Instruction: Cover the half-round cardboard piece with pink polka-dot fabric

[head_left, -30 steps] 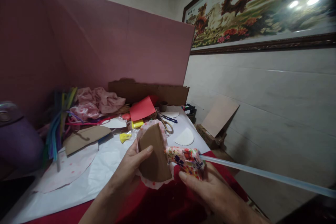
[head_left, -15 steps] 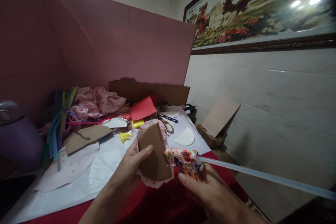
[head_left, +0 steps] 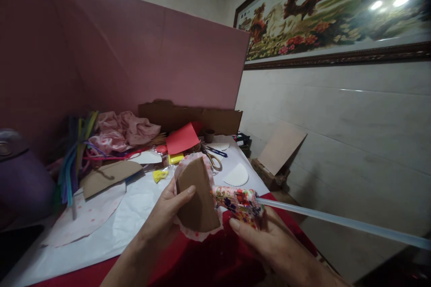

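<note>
My left hand (head_left: 178, 208) grips a half-round piece of cardboard (head_left: 198, 197), thumb on its brown face and fingers behind it. Pink dotted fabric (head_left: 193, 235) shows as a ruffled border around the cardboard's edge. In my right hand (head_left: 259, 233) is a hot glue gun (head_left: 237, 202) with a colourful floral pattern. A long clear glue stick (head_left: 336, 221) juts from its rear toward the right. The gun's nozzle end is at the right edge of the cardboard; whether it touches cannot be made out.
Scissors (head_left: 214, 161) and a blue cutter (head_left: 216, 151) lie behind the held piece, near a white half-round (head_left: 236, 175). Leftward are a cardboard piece (head_left: 111, 177), dotted fabric (head_left: 87, 217) and pipe cleaners (head_left: 69, 166). A red sheet (head_left: 182, 138) lies farther back.
The glue gun has shifted very slightly up along the cardboard's right edge, and its glue stick sits a little higher. My left hand and the cardboard stay nearly still.
</note>
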Demonstrator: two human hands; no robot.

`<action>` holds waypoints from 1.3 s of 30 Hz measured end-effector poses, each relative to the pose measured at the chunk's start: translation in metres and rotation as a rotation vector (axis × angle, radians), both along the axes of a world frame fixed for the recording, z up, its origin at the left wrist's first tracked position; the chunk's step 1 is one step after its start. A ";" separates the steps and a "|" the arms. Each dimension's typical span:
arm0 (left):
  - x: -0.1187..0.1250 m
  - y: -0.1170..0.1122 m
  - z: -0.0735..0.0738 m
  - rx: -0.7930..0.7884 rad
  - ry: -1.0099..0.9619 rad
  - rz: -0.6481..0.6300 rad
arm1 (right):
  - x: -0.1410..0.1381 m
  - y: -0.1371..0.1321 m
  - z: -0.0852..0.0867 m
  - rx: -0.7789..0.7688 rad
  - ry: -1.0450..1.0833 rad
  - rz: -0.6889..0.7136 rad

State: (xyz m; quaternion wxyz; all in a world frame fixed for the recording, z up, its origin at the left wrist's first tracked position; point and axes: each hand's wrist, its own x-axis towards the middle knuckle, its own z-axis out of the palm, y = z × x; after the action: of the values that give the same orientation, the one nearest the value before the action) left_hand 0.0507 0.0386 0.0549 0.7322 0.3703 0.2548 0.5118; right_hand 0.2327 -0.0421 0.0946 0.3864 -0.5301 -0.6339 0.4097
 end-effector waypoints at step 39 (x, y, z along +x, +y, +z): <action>-0.002 0.002 -0.003 0.003 0.003 0.002 | 0.001 0.006 -0.014 0.061 -0.019 -0.032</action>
State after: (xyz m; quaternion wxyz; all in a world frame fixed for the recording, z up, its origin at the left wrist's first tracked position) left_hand 0.0486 0.0402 0.0523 0.7307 0.3721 0.2556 0.5121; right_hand 0.2340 -0.0357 0.0808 0.4027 -0.5321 -0.6413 0.3788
